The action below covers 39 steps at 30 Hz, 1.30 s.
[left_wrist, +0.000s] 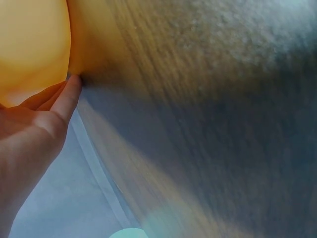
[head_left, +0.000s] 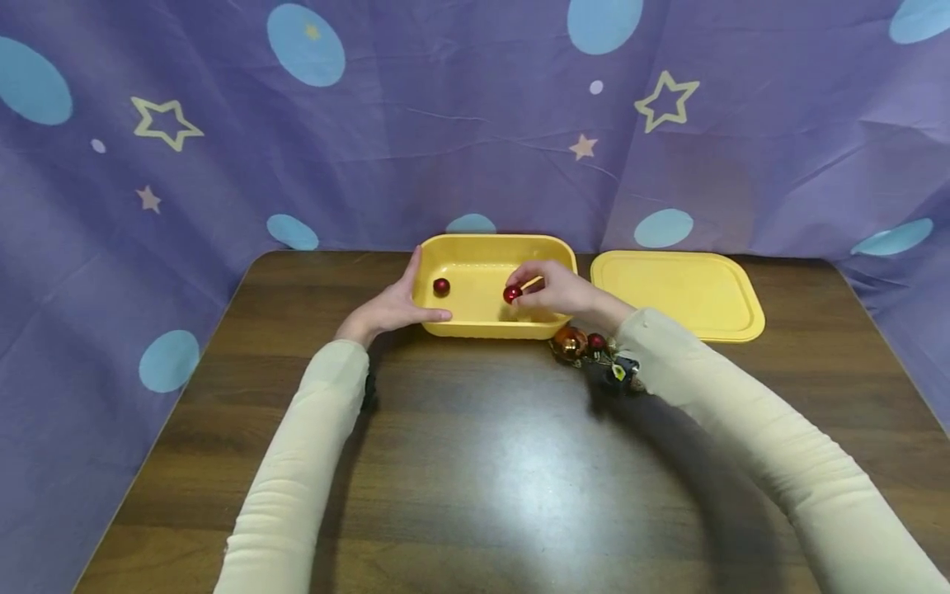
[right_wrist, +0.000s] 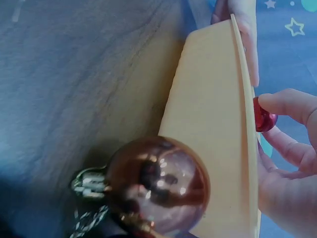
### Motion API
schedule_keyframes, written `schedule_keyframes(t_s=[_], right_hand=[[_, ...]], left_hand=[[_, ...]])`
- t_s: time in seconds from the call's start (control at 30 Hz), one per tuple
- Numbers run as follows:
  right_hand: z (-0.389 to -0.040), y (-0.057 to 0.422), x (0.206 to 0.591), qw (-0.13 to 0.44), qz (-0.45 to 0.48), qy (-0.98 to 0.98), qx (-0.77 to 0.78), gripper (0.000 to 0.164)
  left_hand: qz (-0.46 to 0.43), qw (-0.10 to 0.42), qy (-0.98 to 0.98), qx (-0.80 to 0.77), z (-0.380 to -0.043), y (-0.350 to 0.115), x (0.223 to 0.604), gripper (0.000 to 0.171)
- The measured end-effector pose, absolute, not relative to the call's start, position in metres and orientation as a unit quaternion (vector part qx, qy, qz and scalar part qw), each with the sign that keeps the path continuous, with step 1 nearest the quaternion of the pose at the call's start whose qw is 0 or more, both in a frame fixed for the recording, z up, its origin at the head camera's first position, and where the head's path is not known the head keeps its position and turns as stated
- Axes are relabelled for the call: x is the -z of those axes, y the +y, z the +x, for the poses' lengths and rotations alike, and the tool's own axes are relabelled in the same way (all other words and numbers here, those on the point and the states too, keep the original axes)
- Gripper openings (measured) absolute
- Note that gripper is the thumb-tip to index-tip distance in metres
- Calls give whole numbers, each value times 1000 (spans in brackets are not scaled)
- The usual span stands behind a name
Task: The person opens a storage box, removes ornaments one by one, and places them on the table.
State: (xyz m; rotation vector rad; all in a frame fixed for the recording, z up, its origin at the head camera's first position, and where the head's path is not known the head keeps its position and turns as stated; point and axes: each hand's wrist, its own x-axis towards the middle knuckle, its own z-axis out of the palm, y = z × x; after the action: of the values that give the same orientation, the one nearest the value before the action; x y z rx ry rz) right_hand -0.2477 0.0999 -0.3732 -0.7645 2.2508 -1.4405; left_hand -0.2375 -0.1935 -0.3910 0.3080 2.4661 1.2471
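Note:
A yellow plastic container (head_left: 475,329) with raised walls stands at the back of the table. My left hand (head_left: 395,307) grips its left end, thumb along the front rim and fingers against the outer side wall (left_wrist: 37,44). Over the right part of the container, my right hand (head_left: 552,290) pinches a shiny red bauble (head_left: 512,294) between thumb and fingertips. The right wrist view shows that bauble (right_wrist: 265,115) just above the rim. A second red bauble (head_left: 441,287) lies inside, near the left wall.
Right of the container lies a flat yellow lid (head_left: 679,293). Under my right forearm sits a cluster of ornaments: a copper-coloured bauble (head_left: 570,342), a red bauble (head_left: 596,342) and a dark piece (head_left: 625,370). A purple star-patterned curtain (head_left: 475,148) hangs behind the wooden table (head_left: 445,462).

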Motion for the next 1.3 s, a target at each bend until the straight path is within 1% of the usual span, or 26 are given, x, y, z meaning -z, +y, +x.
schedule_keyframes(t_s=[0.13, 0.37, 0.67, 0.93, 1.13, 1.3], right_hand=[[-238, 106, 372, 204, -239, 773, 551, 28], [-227, 122, 368, 195, -232, 770, 561, 26], [-211, 142, 354, 187, -221, 792, 537, 26], [-200, 158, 346, 191, -237, 782, 544, 28], [-193, 170, 345, 179, -240, 788, 538, 29], [-187, 180, 346, 169, -237, 789, 542, 32]], left_hand=[[107, 184, 871, -443, -238, -195, 392, 123], [107, 188, 870, -444, -238, -196, 390, 124], [109, 188, 871, -441, -236, -194, 387, 124], [104, 193, 872, -437, -237, -195, 388, 123], [101, 207, 867, -441, -225, -186, 366, 119], [103, 206, 871, -434, -216, -181, 352, 116]])
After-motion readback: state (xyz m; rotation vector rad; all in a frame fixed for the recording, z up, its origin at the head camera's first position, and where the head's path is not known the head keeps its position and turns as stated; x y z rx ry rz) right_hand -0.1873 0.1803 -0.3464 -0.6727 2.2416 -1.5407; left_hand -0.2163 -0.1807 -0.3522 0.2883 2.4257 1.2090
